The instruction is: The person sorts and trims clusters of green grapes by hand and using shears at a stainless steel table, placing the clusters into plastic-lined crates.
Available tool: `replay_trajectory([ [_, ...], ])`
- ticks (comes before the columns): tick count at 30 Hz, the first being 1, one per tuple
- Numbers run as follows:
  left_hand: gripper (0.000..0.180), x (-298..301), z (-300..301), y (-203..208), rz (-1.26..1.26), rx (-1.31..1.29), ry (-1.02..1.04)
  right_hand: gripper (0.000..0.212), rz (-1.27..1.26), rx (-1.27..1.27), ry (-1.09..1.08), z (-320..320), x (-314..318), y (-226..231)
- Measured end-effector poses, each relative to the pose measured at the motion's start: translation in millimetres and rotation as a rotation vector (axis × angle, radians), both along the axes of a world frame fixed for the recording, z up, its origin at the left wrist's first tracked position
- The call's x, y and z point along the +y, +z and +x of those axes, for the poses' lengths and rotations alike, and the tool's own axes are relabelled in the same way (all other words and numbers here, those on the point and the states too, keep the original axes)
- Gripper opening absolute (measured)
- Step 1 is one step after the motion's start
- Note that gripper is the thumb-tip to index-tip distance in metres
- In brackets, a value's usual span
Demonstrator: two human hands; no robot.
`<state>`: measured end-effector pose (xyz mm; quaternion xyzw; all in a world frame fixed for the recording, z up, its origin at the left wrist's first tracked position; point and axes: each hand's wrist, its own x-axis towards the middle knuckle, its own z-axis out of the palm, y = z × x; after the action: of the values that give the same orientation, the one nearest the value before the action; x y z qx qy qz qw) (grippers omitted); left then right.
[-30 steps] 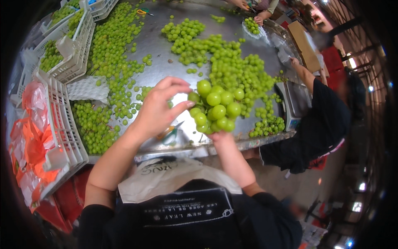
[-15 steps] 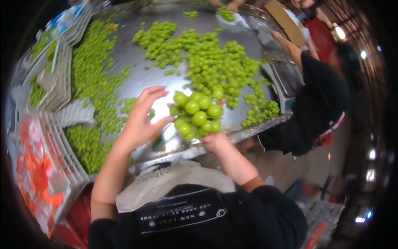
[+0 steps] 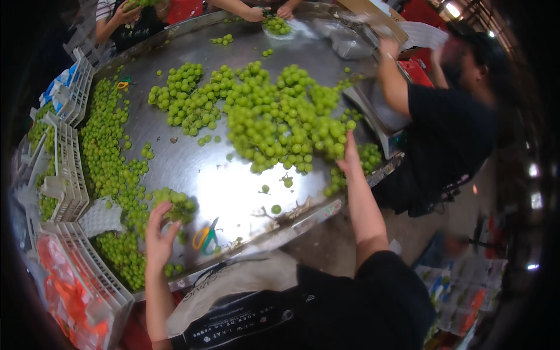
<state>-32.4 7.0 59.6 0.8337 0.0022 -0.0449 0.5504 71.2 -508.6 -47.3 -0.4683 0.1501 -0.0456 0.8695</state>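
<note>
My right hand (image 3: 349, 157) is at the right end of a big pile of green grapes (image 3: 268, 119), against a bunch of green grapes (image 3: 333, 139). Its fingers are partly hidden behind the fruit and seem to hold the bunch. Lower left, my left hand (image 3: 158, 238) is open, thumb and fingers apart, with nothing seen in it. Just beyond its fingertips lies a smaller, blurred grape cluster (image 3: 182, 204). Scissors (image 3: 205, 238) with yellow and green handles lie on the metal table (image 3: 219, 186) to the right of that hand.
Loose grapes (image 3: 105, 146) run along the table's left side beside white plastic crates (image 3: 71, 166). A second pair of scissors (image 3: 124, 83) lies farther back. A scale (image 3: 379, 108) stands at the right, near a co-worker in black (image 3: 446, 137). Other people's hands (image 3: 265, 13) work at the far edge.
My hands have moved apart: the right went right, to the pile, and the left went down and left. The bunch held in front of me has left that spot, uncovering the scissors. The view has shifted.
</note>
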Motion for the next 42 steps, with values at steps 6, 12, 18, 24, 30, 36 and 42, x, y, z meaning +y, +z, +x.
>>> replay_trajectory([
  [6, 0.04, -8, -2, 3, 0.083, -0.007, 0.054, 0.086, -0.551, 0.459, -0.139, 49, 8, 7],
  [12, 0.04, -13, -3, -4, 0.112, 0.021, 0.042, 0.086, -0.546, 0.394, -0.028, 93, 28, -7],
  [18, 0.04, -28, 9, 4, 0.17, 0.011, -0.034, 0.084, -0.612, 0.332, 0.043, 112, 45, -8],
  [24, 0.04, 24, -9, -23, 0.239, -0.003, 0.068, 0.079, -1.225, 0.271, 0.051, 116, 15, -18],
  [30, 0.034, 95, -17, -46, 0.141, 0.031, 0.343, 0.066, -1.411, -0.029, -0.129, 59, 92, 35],
  [36, 0.037, 99, -24, -82, 0.084, 0.072, 0.251, 0.061, -1.168, -0.232, 0.599, -24, 290, 45],
  [42, 0.06, 71, -2, -105, 0.056, 0.115, 0.266, 0.099, -1.331, -0.419, 0.823, -41, 401, 17],
])
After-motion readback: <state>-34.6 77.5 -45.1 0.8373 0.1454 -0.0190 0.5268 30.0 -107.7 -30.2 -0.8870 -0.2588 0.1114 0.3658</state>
